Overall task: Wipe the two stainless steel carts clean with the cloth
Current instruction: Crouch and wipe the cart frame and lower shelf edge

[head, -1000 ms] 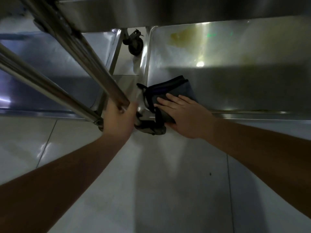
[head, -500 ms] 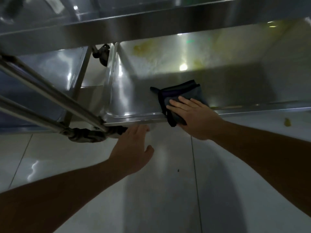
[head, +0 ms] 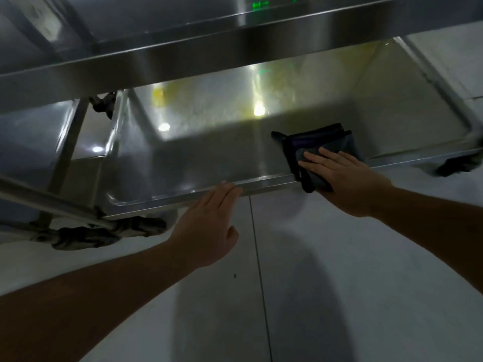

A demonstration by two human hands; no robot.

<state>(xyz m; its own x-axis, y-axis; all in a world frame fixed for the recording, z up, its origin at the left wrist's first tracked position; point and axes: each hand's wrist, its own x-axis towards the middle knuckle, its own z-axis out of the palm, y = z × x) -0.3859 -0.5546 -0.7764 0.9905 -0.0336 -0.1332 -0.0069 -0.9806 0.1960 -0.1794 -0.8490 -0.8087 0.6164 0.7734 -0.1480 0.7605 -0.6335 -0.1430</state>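
While your right hand (head: 347, 178) presses the dark cloth (head: 324, 152) flat on the bottom shelf (head: 209, 158) of the cart, your left hand (head: 209, 223) rests on the front rim (head: 266, 185) of that shelf. The right fingers lie straight and close together on top of the cloth, and they do not curl round it. The left fingers are straight and pressed together too, with their tips on the rim and the thumb sticking out to the side.

A second ago your left hand gripped the cart's metal leg near the wheel (head: 86, 236). It has let go and moved across to the rim. The cloth has also slid along the front edge, from the left corner of the shelf to near the right end. Part of the cloth hangs over the rim, so I think you are wiping the rim and the floor of the shelf together.

This looks like one long swipe along the front, and it is nearly at the end. The back of the shelf has yellow stains (head: 159, 96) and they are well apart from the cloth. I think those need a wipe next, and you may need to push harder there. The top shelf (head: 235, 58) hangs low over your hands. The second cart (head: 34, 137) stands just beside this one on the left, and I cannot tell if it is clean.
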